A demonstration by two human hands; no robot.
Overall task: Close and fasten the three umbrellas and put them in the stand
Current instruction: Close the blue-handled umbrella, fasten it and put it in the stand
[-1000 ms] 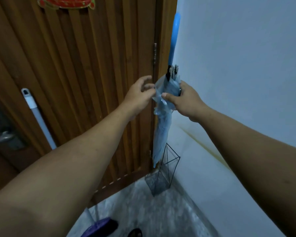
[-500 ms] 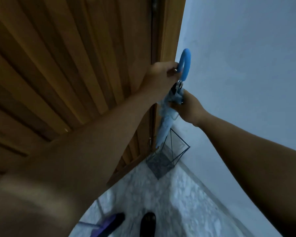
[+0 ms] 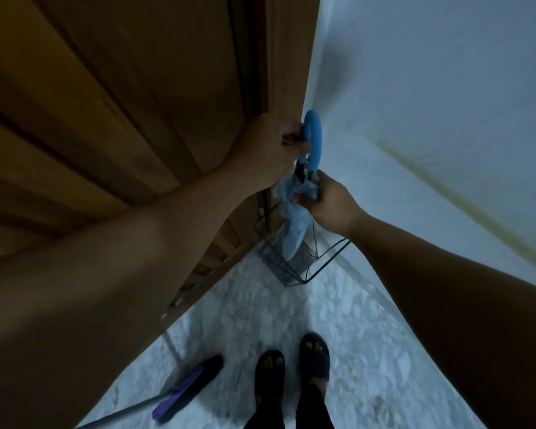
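A folded light-blue umbrella [image 3: 294, 230] with a curved blue handle [image 3: 313, 139] stands nearly upright, its lower end inside the black wire stand [image 3: 294, 264] in the corner between door and wall. My left hand [image 3: 276, 150] grips the umbrella at the base of the handle. Just below, my right hand [image 3: 328, 205] pinches the bunched canopy fabric near its top. The umbrella's tip is hidden inside the stand. No other umbrella shows.
A wooden slatted door [image 3: 121, 119] fills the left; a pale wall [image 3: 430, 119] runs along the right. On the speckled floor lies a purple broom head [image 3: 186, 388] with its pole. My two feet in dark sandals [image 3: 291, 370] stand behind the stand.
The umbrella has gone down into the stand. My left hand shifted from the canopy up to the handle. The view tilted downward, bringing my feet into sight.
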